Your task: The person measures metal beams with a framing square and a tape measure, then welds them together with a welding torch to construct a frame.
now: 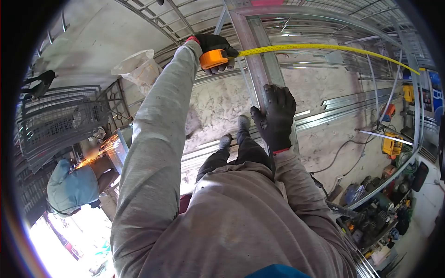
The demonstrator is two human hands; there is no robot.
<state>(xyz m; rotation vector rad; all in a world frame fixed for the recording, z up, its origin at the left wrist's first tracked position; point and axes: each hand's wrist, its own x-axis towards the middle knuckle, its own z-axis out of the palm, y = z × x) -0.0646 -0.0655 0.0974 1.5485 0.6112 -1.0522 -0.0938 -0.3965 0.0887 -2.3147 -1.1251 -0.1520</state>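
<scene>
My left hand [215, 48], in a black glove, is closed around an orange tape measure [213, 59] at the upper middle. The yellow tape blade [306, 47] runs out to the right across the metal frame, and its far end reaches the frame's right side bar [416, 92]. My right hand [278, 109], also gloved in black, lies flat on a grey metal beam [274, 69] with its fingers stretched forward. Nothing shows in its grasp; its palm is hidden.
On the left, a co-worker [73, 185] bends over work that throws orange sparks [95, 156]. Metal grilles [60, 125] stand behind. Long metal profiles [343, 109] lie on the floor at right. Yellow power tools [392, 144], cables and a cluttered shelf [375, 231] are farther right.
</scene>
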